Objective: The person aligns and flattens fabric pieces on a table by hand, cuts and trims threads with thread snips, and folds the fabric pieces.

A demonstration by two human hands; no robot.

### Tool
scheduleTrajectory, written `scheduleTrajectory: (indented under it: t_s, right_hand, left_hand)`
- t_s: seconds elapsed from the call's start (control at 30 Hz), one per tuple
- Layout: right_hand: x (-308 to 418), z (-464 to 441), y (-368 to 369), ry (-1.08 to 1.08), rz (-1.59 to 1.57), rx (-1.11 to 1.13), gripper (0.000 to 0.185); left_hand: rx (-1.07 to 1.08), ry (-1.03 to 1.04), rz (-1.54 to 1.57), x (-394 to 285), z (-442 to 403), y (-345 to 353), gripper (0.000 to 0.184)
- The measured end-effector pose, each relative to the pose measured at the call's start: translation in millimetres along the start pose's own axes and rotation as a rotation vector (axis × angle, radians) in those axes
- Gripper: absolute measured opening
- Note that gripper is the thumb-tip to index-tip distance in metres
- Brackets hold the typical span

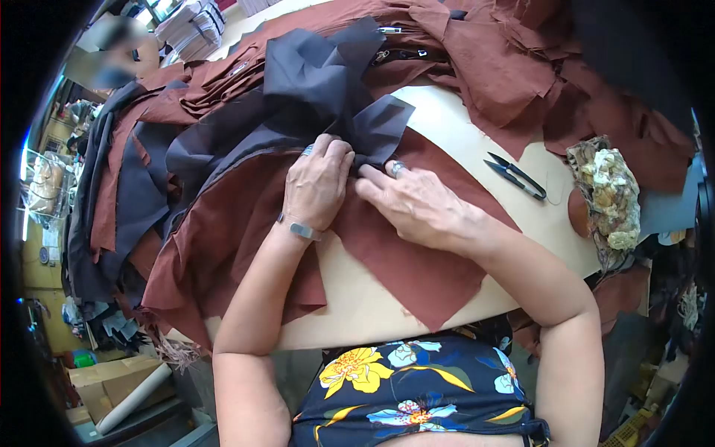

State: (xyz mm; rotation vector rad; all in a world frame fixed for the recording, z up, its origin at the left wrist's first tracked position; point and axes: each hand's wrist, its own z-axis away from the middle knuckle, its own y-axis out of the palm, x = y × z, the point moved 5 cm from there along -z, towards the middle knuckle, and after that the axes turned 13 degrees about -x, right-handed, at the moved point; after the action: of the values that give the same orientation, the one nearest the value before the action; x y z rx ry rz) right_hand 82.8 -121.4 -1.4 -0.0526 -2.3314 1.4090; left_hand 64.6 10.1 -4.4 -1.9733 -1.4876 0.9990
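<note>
My left hand (pixel 320 179) pinches the edge of a dark grey fabric piece (pixel 305 71), its fingers bent and pressed together. Close beside it, my right hand (pixel 417 201) grips the same dark cloth with thumb and forefinger; the fingertips are partly hidden in the folds. Beneath both hands lies a reddish-brown fabric piece (pixel 424 276), spread over the pale tabletop (pixel 357 313). A pair of black thread snips (pixel 515 176) rests on the table to the right of my right hand.
Heaped reddish-brown cloth (pixel 499 82) covers the table's far side, with dark zippers (pixel 402 54) among it. A lumpy, yellowish-white bundle (pixel 614 194) sits at the right edge. Draped fabric hangs off the left. Stacked papers (pixel 192 30) and another person (pixel 119 56) are at the back left.
</note>
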Motion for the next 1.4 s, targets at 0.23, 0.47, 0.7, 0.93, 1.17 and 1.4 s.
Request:
scheduleTrajectory:
  t_s: [0.23, 0.47, 0.7, 0.93, 1.17, 1.4]
  right_hand:
    - [15, 75, -29, -0.09, 0.088, -0.18, 0.045]
    - [30, 136, -65, -0.075, 0.088, -0.078, 0.04]
    - [25, 125, -54, -0.265, 0.179, -0.217, 0.038]
    - [24, 126, -58, -0.369, 0.155, -0.28, 0.039]
    - [27, 69, -123, 0.007, -0.091, -0.606, 0.032]
    - [-53, -44, -142, 0.437, 0.085, -0.471, 0.049]
  left_hand:
    - [0.049, -0.094, 0.037, 2, -1, 3, 0.027]
    - [-0.019, -0.057, 0.007, -2, -5, 5, 0.021]
    - [-0.087, 0.47, -0.192, -15, 6, -7, 0.021]
    - [0.098, 0.344, -0.08, 1, 12, -1, 0.028]
    - [0.328, 0.233, 0.163, 2, 15, -18, 0.064]
    - [0.507, 0.099, 0.397, -45, 28, -56, 0.069]
